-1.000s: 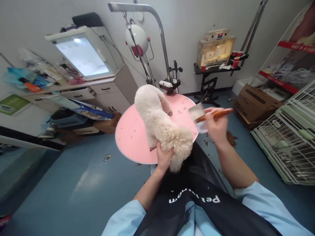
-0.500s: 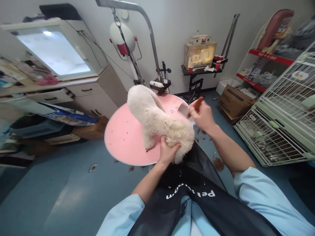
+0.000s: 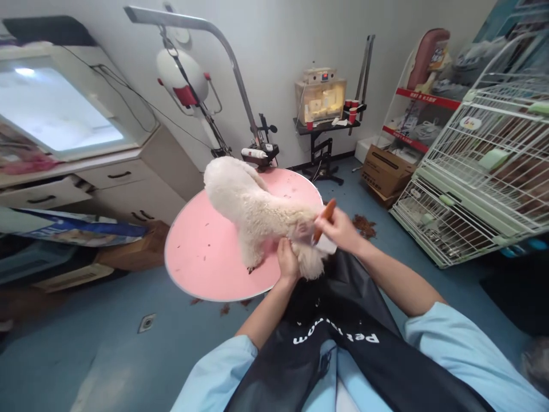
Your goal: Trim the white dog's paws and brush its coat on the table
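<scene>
A white curly-coated dog [image 3: 257,214] stands on the round pink grooming table [image 3: 193,252], its rear end towards me. My left hand [image 3: 287,260] is closed on the dog low at its hindquarters, by a hind leg; part of the grip is hidden in the fur. In my right hand [image 3: 338,229] is a slicker brush [image 3: 325,220] with an orange-brown handle. The brush head, smeared by motion, lies against the fur of the dog's rump and upper hind leg.
A curved metal grooming arm [image 3: 234,57] with a hanging strap rises behind the table. A white bottle [image 3: 254,153] rests at its base. Wire cages [image 3: 454,212] and a cardboard box [image 3: 388,174] stand right. Brown hair clumps [image 3: 364,226] lie on the floor.
My right hand has brought the brush down and left, from above the rump onto the dog's hindquarters. My left hand keeps hold of the dog. The whole view has shifted somewhat.
</scene>
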The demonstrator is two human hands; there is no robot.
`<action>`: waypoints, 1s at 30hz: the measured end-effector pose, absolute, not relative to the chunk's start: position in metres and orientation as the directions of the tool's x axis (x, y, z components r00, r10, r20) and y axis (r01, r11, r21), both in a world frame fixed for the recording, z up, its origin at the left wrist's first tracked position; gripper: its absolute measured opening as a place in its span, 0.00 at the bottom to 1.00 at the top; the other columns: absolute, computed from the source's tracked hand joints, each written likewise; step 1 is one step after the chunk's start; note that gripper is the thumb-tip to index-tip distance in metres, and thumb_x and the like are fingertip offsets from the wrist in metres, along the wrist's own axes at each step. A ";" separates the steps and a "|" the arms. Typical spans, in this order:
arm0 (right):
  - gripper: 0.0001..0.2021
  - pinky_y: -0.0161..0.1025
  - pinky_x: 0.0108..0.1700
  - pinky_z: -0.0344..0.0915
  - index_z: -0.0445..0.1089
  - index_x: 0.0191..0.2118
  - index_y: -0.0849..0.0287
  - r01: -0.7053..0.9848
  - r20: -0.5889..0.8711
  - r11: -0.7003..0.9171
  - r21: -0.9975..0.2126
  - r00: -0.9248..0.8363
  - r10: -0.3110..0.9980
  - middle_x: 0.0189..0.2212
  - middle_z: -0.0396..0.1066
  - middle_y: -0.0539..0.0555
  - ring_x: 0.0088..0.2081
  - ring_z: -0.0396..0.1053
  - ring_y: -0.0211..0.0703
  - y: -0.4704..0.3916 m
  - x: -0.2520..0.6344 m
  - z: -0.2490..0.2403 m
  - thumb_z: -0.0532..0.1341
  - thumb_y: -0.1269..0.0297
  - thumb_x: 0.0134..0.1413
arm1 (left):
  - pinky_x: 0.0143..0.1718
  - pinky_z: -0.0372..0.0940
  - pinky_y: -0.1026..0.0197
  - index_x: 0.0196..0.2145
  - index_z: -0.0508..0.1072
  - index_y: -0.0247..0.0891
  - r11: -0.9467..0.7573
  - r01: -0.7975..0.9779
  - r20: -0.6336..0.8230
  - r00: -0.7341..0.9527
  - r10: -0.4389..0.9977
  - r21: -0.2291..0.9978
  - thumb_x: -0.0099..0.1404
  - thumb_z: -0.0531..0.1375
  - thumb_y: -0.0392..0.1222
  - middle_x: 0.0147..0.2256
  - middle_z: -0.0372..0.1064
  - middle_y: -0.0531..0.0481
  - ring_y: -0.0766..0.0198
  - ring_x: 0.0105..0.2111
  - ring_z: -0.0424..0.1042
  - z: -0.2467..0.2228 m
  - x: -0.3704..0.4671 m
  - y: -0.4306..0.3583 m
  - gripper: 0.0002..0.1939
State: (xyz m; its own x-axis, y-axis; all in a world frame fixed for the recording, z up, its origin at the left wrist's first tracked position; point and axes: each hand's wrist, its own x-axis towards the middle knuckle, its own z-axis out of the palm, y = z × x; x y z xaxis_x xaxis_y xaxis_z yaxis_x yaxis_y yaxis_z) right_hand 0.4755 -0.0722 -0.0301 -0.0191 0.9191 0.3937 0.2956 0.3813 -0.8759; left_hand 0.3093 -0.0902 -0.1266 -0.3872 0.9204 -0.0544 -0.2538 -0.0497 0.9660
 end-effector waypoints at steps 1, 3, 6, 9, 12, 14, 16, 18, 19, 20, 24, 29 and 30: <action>0.10 0.44 0.36 0.69 0.69 0.32 0.56 0.297 0.408 0.360 -0.884 0.116 0.906 0.30 0.75 0.53 0.30 0.70 0.45 -0.074 0.477 -0.034 0.63 0.55 0.51 | 0.36 0.64 0.60 0.25 0.65 0.40 -0.044 -0.284 -0.072 -0.385 0.920 0.958 0.59 0.61 0.64 0.26 0.65 0.52 0.63 0.30 0.66 -0.125 0.313 -0.088 0.24; 0.10 0.44 0.39 0.70 0.68 0.34 0.55 0.286 0.472 0.387 -0.877 0.361 0.804 0.36 0.76 0.54 0.34 0.72 0.45 -0.078 0.481 -0.042 0.62 0.55 0.53 | 0.32 0.62 0.62 0.24 0.65 0.39 -0.030 -0.309 -0.092 -0.371 0.924 0.951 0.53 0.65 0.66 0.25 0.64 0.54 0.65 0.28 0.64 -0.122 0.318 -0.086 0.26; 0.11 0.43 0.40 0.70 0.68 0.34 0.55 0.209 0.466 0.419 -0.884 0.304 0.831 0.36 0.76 0.54 0.36 0.72 0.45 -0.085 0.483 -0.056 0.64 0.54 0.54 | 0.33 0.63 0.62 0.26 0.69 0.38 -0.019 -0.317 -0.097 -0.346 0.933 0.948 0.50 0.64 0.70 0.27 0.69 0.51 0.63 0.30 0.67 -0.121 0.319 -0.084 0.29; 0.13 0.42 0.36 0.70 0.69 0.33 0.56 0.175 0.338 0.305 -0.936 0.208 0.918 0.29 0.73 0.51 0.30 0.70 0.43 -0.085 0.490 -0.069 0.65 0.51 0.53 | 0.33 0.63 0.61 0.25 0.70 0.37 -0.034 -0.277 -0.059 -0.320 0.945 0.960 0.53 0.62 0.71 0.27 0.70 0.49 0.62 0.30 0.68 -0.125 0.314 -0.085 0.30; 0.12 0.44 0.43 0.70 0.65 0.35 0.55 0.186 0.419 0.379 -0.907 0.506 0.754 0.35 0.74 0.53 0.36 0.71 0.44 -0.087 0.497 -0.077 0.62 0.51 0.56 | 0.27 0.58 0.63 0.20 0.66 0.38 -0.010 -0.230 -0.058 -0.286 0.956 0.973 0.49 0.67 0.67 0.20 0.62 0.54 0.66 0.24 0.61 -0.128 0.312 -0.087 0.29; 0.12 0.44 0.44 0.71 0.65 0.35 0.54 0.185 0.463 0.433 -0.882 0.511 0.724 0.38 0.75 0.54 0.39 0.73 0.45 -0.091 0.496 -0.082 0.65 0.53 0.55 | 0.26 0.56 0.64 0.19 0.66 0.37 0.025 -0.243 -0.088 -0.251 0.964 0.970 0.47 0.68 0.65 0.19 0.61 0.55 0.67 0.22 0.59 -0.128 0.312 -0.088 0.28; 0.12 0.44 0.39 0.72 0.67 0.33 0.53 0.150 0.410 0.382 -0.912 0.317 0.855 0.34 0.76 0.53 0.36 0.73 0.46 -0.093 0.494 -0.086 0.67 0.52 0.52 | 0.26 0.58 0.64 0.21 0.69 0.36 0.072 -0.271 -0.130 -0.203 0.971 0.960 0.48 0.69 0.64 0.20 0.64 0.54 0.67 0.23 0.61 -0.127 0.313 -0.088 0.26; 0.13 0.44 0.37 0.72 0.67 0.32 0.54 0.136 0.330 0.303 -0.943 0.282 0.901 0.30 0.74 0.52 0.31 0.72 0.45 -0.092 0.493 -0.088 0.65 0.50 0.52 | 0.27 0.58 0.64 0.22 0.70 0.36 0.124 -0.280 -0.176 -0.169 0.970 0.952 0.48 0.70 0.61 0.20 0.65 0.53 0.66 0.23 0.62 -0.126 0.311 -0.089 0.25; 0.13 0.44 0.39 0.71 0.66 0.33 0.54 0.134 0.337 0.310 -0.941 0.365 0.868 0.32 0.74 0.52 0.32 0.72 0.44 -0.092 0.494 -0.089 0.64 0.50 0.54 | 0.27 0.58 0.64 0.22 0.70 0.36 0.148 -0.275 -0.198 -0.164 0.966 0.950 0.48 0.70 0.60 0.20 0.64 0.54 0.66 0.23 0.62 -0.125 0.310 -0.089 0.24; 0.12 0.45 0.43 0.71 0.65 0.34 0.54 0.138 0.364 0.341 -0.930 0.475 0.801 0.34 0.74 0.52 0.35 0.72 0.44 -0.091 0.495 -0.089 0.62 0.51 0.56 | 0.26 0.58 0.64 0.21 0.69 0.36 0.169 -0.270 -0.218 -0.163 0.962 0.948 0.48 0.71 0.59 0.19 0.63 0.54 0.67 0.22 0.62 -0.125 0.309 -0.089 0.24; 0.12 0.45 0.45 0.71 0.64 0.35 0.53 0.087 0.402 0.405 -0.910 0.425 0.811 0.37 0.75 0.53 0.39 0.74 0.45 -0.097 0.493 -0.090 0.66 0.54 0.54 | 0.28 0.60 0.62 0.23 0.71 0.35 0.214 -0.302 -0.267 -0.147 0.952 0.929 0.51 0.69 0.60 0.21 0.67 0.52 0.64 0.23 0.65 -0.121 0.307 -0.090 0.23; 0.13 0.46 0.42 0.72 0.64 0.36 0.53 0.054 0.308 0.320 -0.946 0.457 0.834 0.35 0.75 0.53 0.35 0.73 0.45 -0.099 0.491 -0.091 0.64 0.51 0.56 | 0.25 0.57 0.65 0.21 0.70 0.34 0.236 -0.330 -0.292 -0.131 0.947 0.914 0.45 0.72 0.56 0.20 0.66 0.54 0.68 0.21 0.64 -0.115 0.312 -0.089 0.23; 0.12 0.47 0.45 0.71 0.63 0.36 0.52 0.073 0.350 0.371 -0.926 0.537 0.768 0.37 0.75 0.54 0.38 0.74 0.46 -0.100 0.491 -0.091 0.63 0.51 0.56 | 0.24 0.56 0.65 0.21 0.70 0.34 0.238 -0.338 -0.300 -0.143 0.943 0.911 0.44 0.72 0.55 0.19 0.66 0.54 0.68 0.20 0.63 -0.114 0.313 -0.088 0.22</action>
State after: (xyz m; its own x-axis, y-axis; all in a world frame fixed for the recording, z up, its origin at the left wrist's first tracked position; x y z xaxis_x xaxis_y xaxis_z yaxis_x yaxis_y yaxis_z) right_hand 0.4906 -0.1000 -0.0914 0.5366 0.7677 0.3504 0.0732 0.3713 -0.9256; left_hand 0.3126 -0.0881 -0.1136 -0.1432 0.9431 -0.3000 -0.3379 0.2383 0.9105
